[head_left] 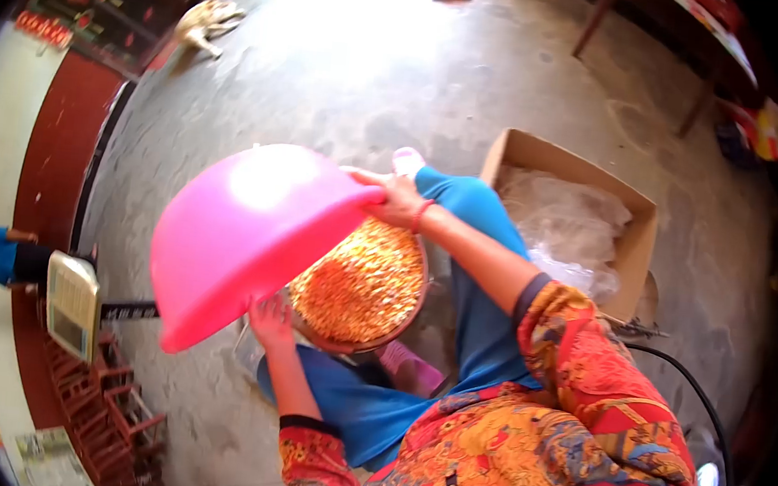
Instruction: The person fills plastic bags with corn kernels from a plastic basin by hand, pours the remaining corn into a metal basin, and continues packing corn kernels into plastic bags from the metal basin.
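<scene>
Pink basin (251, 231): tilted steeply in front of the seated person, with its rounded underside turned up and outward; its inside is hidden from view.
Right hand (397, 199): clamped on the basin's rim at the upper right of the view; a red band (423, 214) is worn at the wrist.
Left hand (271, 325): placed at the lower stretch of the same rim, with the fingers at its edge; how tightly they are closed cannot be told.
Span between hands: the two are kept well apart, the near rim is stretched from one to the other, and most of the basin's bulk is carried beyond both, away from the body.
Corn kernels (367, 278): seen just below the rim, between the hands; yellow and orange, partly covered by the basin in this view.
Round container (423, 292): filled with the kernels and set between the blue trouser legs (488, 279).
Cardboard box (639, 265): placed beside the right leg, with clear plastic (567, 217) heaped inside.
Scale display (73, 306): seen past the basin, at the left, near wooden stools (130, 405).
Far floor: a dog (206, 25) is seen lying near the wall.
</scene>
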### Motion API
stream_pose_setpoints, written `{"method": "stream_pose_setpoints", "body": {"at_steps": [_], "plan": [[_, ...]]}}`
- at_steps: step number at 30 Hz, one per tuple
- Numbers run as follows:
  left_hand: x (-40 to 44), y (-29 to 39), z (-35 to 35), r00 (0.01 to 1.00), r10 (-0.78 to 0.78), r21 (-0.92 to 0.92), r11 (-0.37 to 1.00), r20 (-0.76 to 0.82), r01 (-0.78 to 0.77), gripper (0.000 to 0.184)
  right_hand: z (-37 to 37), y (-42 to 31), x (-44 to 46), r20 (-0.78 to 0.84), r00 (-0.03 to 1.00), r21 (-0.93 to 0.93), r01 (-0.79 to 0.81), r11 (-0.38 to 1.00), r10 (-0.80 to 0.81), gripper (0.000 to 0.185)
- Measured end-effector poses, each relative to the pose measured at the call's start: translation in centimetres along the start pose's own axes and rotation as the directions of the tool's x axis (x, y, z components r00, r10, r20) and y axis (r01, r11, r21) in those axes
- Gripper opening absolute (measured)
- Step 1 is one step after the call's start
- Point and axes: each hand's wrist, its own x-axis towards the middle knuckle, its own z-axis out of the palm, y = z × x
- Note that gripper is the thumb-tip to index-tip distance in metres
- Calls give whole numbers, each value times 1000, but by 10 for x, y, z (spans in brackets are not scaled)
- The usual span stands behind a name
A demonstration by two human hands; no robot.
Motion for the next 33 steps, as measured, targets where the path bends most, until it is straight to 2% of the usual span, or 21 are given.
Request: {"method": "stream_pose_setpoints", "body": {"at_steps": [4, 6, 7, 9, 10, 11, 13, 15, 17, 19, 20, 21, 22, 23, 24, 26, 27, 28, 29, 31, 33], "plan": [[-12, 2, 16, 996, 90, 62, 994, 4, -90, 52, 11, 30, 11, -114, 980, 36, -160, 986, 163, 41], [-15, -1, 18, 981, 132, 131, 980, 142, -151, 55, 11, 43, 16, -129, 961, 378, -182, 908, 246, 39], [-16, -2, 18, 980, 128, 131, 980, 154, -149, 55, 2, 39, 14, -140, 959, 373, -179, 910, 246, 39], [-18, -5, 19, 971, 15, 284, 955, 239, -85, 55, -17, 27, 11, 67, 814, 715, -442, 542, 576, 38], [-21, -6, 20, 966, -1, 311, 947, 260, -82, 47, -23, 36, 15, 8, 782, 750, -418, 514, 624, 37], [-21, -8, 21, 964, -4, 310, 947, 265, -82, 47, -33, 38, 13, 52, 757, 824, -401, 401, 651, 43], [-22, -10, 21, 934, -54, 480, 867, 353, -131, 39, -63, 52, 15, 75, 702, 966, -227, 122, 708, 38], [-25, -15, 21, 934, -30, 454, 880, 355, -144, 32, -93, 64, 14, 8, 685, 995, -77, 61, 729, 30], [-28, -15, 22, 915, -37, 503, 844, 401, -187, 30, -126, 98, 0, -151, 705, 988, 124, 89, 693, 23], [-20, -20, 14, 893, -28, 509, 829, 450, -231, 30, -165, 145, -26, -258, 551, 952, 283, 113, 793, 9], [-23, -22, 15, 886, 2, 535, 796, 464, -282, 29, -184, 164, -41, -370, 467, 914, 338, 224, 803, 11], [-32, -21, 20, 896, 23, 573, 761, 443, -303, 28, -205, 179, -56, -305, 343, 933, 296, 206, 888, 10], [-34, -22, 18, 888, 25, 587, 742, 459, -324, 28, -221, 193, -75, -385, 273, 916, 234, 327, 882, 9], [-34, -24, 15, 884, 46, 610, 708, 465, -357, 29, -244, 223, -96, -402, 316, 912, 228, 342, 859, 9], [-33, -24, 12, 877, 57, 636, 666, 477, -390, 30, -266, 246, -115, -413, 248, 909, 167, 382, 876, 12], [-41, -22, 13, 885, 61, 673, 627, 461, -394, 31, -314, 310, -157, -419, 219, 908, 119, 402, 881, 22], [-38, -23, 10, 881, 68, 674, 617, 468, -406, 32, -343, 343, -181, -327, 312, 944, 141, 297, 892, 28], [-34, -24, 8, 883, 77, 679, 610, 463, -409, 31, -357, 348, -191, -345, 331, 938, 151, 312, 878, 31], [-33, -26, 4, 885, 82, 684, 603, 458, -410, 30, -372, 357, -201, -328, 302, 942, 174, 286, 895, 33], [-28, -28, 0, 894, 96, 698, 591, 438, -405, 30, -407, 412, -222, -421, 204, 900, 217, 379, 884, 35], [-24, -30, -5, 895, 99, 702, 584, 436, -407, 29, -397, 407, -211, -397, 224, 913, 194, 358, 890, 33]]}}
